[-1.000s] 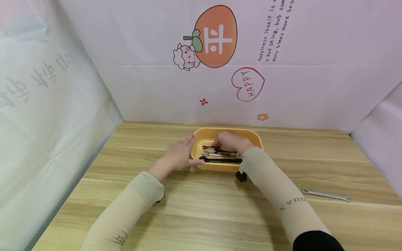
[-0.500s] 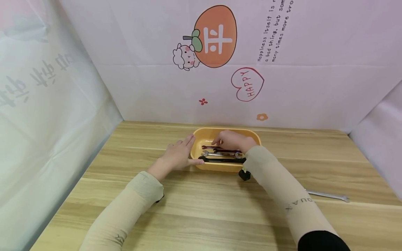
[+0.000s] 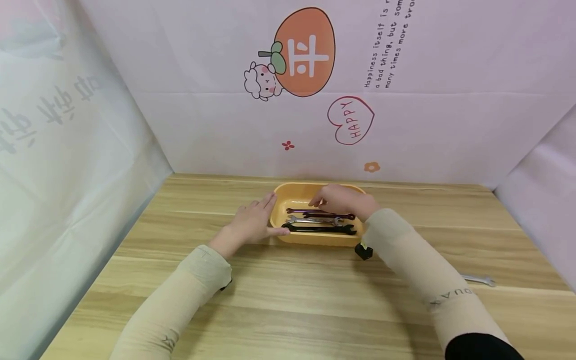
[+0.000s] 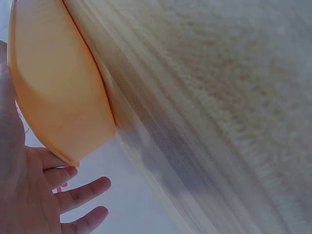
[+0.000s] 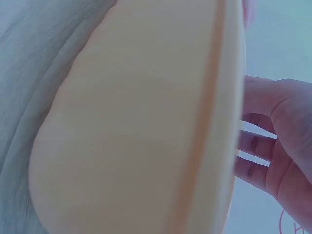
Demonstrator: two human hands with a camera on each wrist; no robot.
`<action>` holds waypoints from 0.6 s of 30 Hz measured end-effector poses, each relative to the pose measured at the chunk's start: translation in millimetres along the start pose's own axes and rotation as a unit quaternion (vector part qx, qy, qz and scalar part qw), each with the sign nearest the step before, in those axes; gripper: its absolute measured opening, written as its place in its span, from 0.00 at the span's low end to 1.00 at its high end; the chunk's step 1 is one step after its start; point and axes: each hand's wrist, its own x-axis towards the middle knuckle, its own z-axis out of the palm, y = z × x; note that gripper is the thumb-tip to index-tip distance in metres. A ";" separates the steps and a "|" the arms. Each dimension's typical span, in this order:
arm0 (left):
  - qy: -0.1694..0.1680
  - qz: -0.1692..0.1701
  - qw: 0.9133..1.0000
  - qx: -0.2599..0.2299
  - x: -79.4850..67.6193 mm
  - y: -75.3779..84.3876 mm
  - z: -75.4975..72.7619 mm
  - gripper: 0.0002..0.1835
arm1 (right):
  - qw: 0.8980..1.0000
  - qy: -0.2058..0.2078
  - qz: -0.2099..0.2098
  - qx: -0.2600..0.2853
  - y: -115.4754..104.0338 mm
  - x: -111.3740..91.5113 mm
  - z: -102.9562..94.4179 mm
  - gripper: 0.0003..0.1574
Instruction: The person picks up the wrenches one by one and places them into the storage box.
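Several wrenches lie side by side in a yellow plastic basin (image 3: 315, 240): a thin purple wrench (image 3: 298, 211) at the back, a dark wrench (image 3: 335, 216), a silver wrench (image 3: 310, 220) and a larger black wrench (image 3: 317, 229) at the front. My left hand (image 3: 249, 223) rests against the basin's left end, fingers straight, thumb along the front rim; the left wrist view shows the fingers (image 4: 85, 195) spread at the rim. Over the basin's back right part hovers my right hand (image 3: 340, 199), loosely bent and holding nothing. Its fingertips are partly hidden behind the rim in the right wrist view.
Another silver wrench (image 3: 482, 280) lies on the wooden table (image 3: 288, 310) at the right, partly hidden by my right sleeve (image 3: 420, 260). Behind the basin stands a printed white backdrop (image 3: 216, 125). A black device (image 3: 363, 251) hangs under my right wrist.
My right hand has come away from the wrenches and shifted right, uncovering their right ends. My sleeve now covers more of the wrench on the table. The left hand stays at the basin.
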 end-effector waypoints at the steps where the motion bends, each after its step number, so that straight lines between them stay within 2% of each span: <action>1: 0.001 0.001 1.000 0.001 -0.1 -0.5 0.3 0.61 | 1.000 0.003 -0.007 -0.006 -0.3 -1.9 -0.4 0.20; 8: 0.004 0.004 1.000 0.002 0.6 -0.8 -1.6 0.61 | 0.999 0.023 -0.030 -0.019 0.6 -21.3 -6.5 0.19; 18: -0.002 -0.003 1.000 -0.007 -1.8 1.6 -3.0 0.61 | 1.000 0.015 -0.015 -0.002 8.1 -53.4 -11.4 0.19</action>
